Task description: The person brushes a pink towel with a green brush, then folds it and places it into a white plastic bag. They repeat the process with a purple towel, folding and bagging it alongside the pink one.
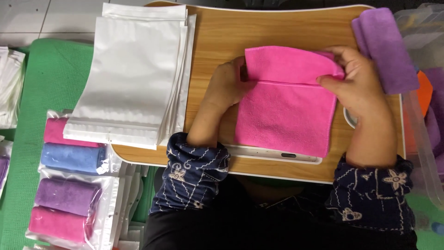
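Pink cloth (286,109) lying flat on wooden lap desk (222,41), top edge turned down in a fold. Left hand (226,83) closed on the fold's near corner, fingers tucked beneath the flap. Right hand (356,81) pinching the opposite corner between thumb and forefinger. Fold line running straight between both hands; lower part of the cloth spread toward the wrists, hem touching the white slot strip (277,155).

Judged advisable: keep both corners level, draw the flap taut before pressing down, match side edges so no layer peeks out. Slight bulge noted near right thumb; smoothing outward from centre recommended.

Purple cloth (384,48) lying folded just beyond right hand's knuckles, apart from the pink one. Stack of white pouches (134,74) well out past left hand, overhanging the desk edge. Bagged rolled cloths (69,185) outside the left sleeve, on green mat (51,74). Clear plastic bin (423,120) outside the right wrist.
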